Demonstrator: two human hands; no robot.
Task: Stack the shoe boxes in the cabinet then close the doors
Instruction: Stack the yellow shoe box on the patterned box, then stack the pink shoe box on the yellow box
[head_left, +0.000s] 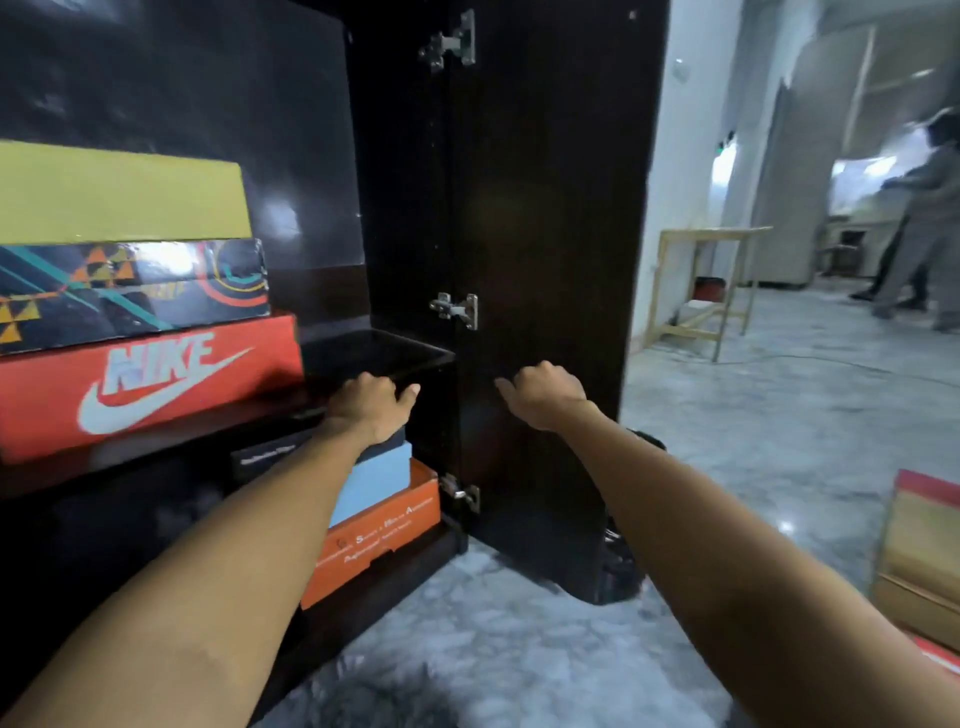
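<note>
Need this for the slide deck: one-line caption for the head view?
Shoe boxes stacked on the cabinet shelf, left hand on the shelf edge, right hand at the open cabinet door.
</note>
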